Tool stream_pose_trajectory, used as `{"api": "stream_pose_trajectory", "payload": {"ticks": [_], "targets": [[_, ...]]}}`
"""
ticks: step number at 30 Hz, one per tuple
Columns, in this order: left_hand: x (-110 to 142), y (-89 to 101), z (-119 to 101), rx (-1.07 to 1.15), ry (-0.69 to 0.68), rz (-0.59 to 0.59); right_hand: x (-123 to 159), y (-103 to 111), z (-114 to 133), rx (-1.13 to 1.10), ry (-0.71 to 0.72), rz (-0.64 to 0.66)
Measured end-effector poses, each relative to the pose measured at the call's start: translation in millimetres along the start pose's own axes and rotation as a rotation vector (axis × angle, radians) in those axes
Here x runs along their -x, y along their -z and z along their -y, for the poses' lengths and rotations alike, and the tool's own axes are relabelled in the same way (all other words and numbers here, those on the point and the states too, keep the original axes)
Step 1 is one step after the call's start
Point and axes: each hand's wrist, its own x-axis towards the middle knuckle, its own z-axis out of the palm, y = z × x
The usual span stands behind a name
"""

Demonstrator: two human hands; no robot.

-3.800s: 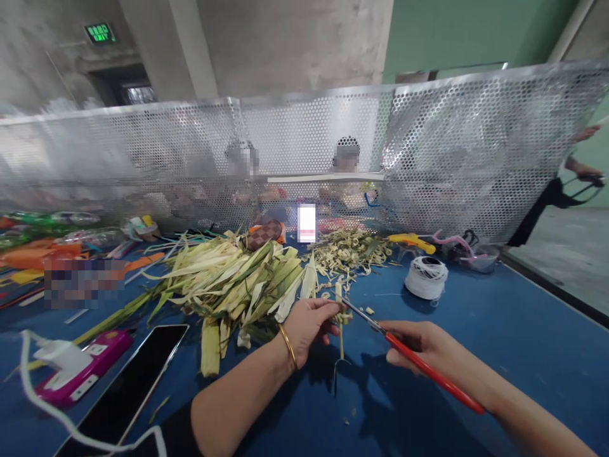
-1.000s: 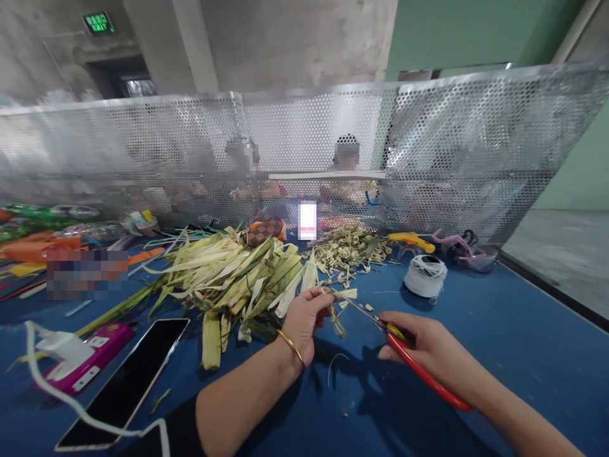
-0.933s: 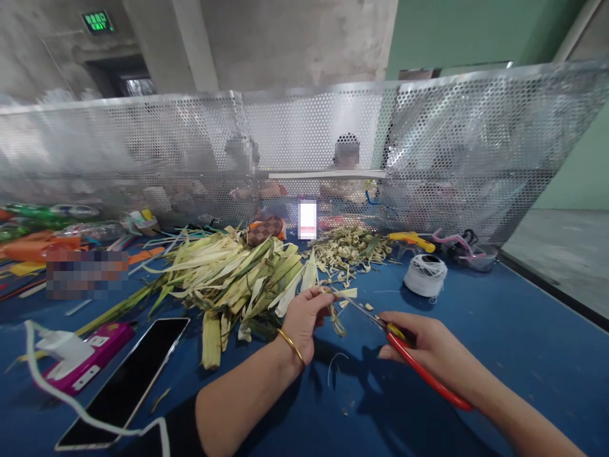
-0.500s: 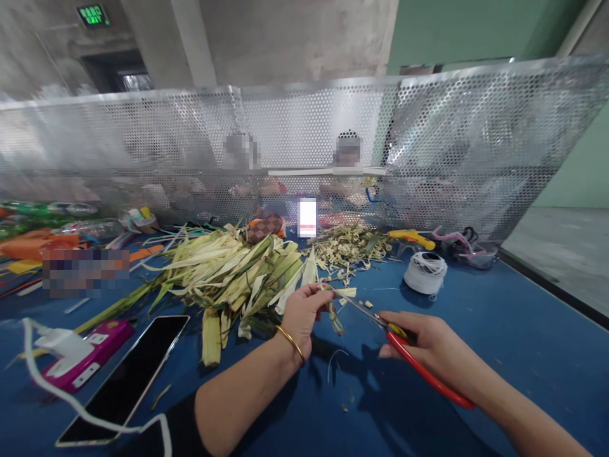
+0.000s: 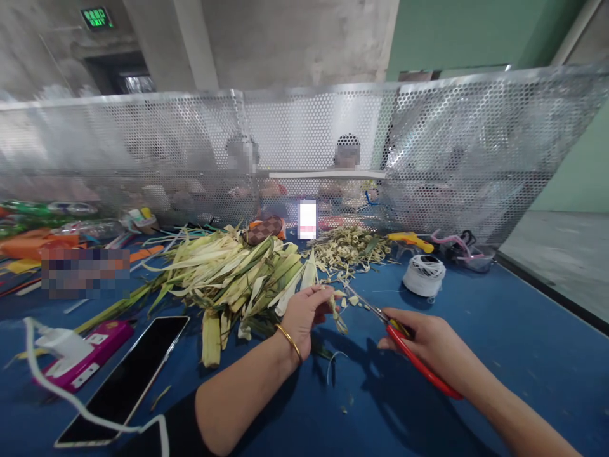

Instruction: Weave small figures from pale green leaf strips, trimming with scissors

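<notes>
My left hand (image 5: 309,312), with a gold bangle at the wrist, pinches a small bunch of husk strips (image 5: 339,317) that hangs past the fingertips. In my right hand (image 5: 425,336) is a pair of red-handled scissors (image 5: 404,352), its blades pointing at the husk bunch and a little apart from it. Small cut bits (image 5: 353,300) lie on the blue table under the blade tips. A large pile of pale green and yellow corn husks (image 5: 228,266) spreads to the left of my left hand. Behind the scissors is a heap of curled husk scraps (image 5: 352,247).
A white string spool (image 5: 423,276) and a yellow-handled tool (image 5: 412,241) stand to the right. At the left lie a phone (image 5: 128,381), a purple power strip (image 5: 88,355) and a white cable. A perforated metal screen (image 5: 304,120) runs behind, people beyond it.
The scissors' tips have drawn slightly away from the husk bunch. A pale end that stuck out between fingers and blades is off the bunch, and more bits lie on the table.
</notes>
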Motion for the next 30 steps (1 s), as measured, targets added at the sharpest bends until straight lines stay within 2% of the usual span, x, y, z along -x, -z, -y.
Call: {"api": "stream_pose_trajectory", "payload": {"ticks": [4,7,11,16,18,21,24,27,30], "targets": [[3,-0.9,-5,0.085,0.063,0.051,-3,-2,-11,0.303,-0.122,-0.015],[3,-1.1,-6,0.068,0.061,0.065,-5,-5,-17,0.48,-0.18,0.009],[4,-1.2,-5,0.018,-0.004,0.092,-3,-7,-23,0.546,-0.187,0.033],[9,-2.7,-4,-0.007,-0.024,0.113,1,-1,-25,0.522,-0.099,0.028],[11,-3.8,-3,-0.007,-0.028,0.13,0,4,-19,0.387,-0.089,-0.066],[13,-5.3,0,-0.016,-0.031,0.162,-5,10,2,-0.125,-0.097,-0.202],[13,-6.0,5,-0.038,-0.031,0.194,-14,8,29,-0.607,-0.09,-0.115],[13,-6.0,9,-0.061,-0.027,0.204,-26,-1,46,-0.778,-0.07,-0.01],[12,-5.5,8,-0.106,-0.043,0.197,-35,-10,47,-0.764,-0.041,-0.061]]}}
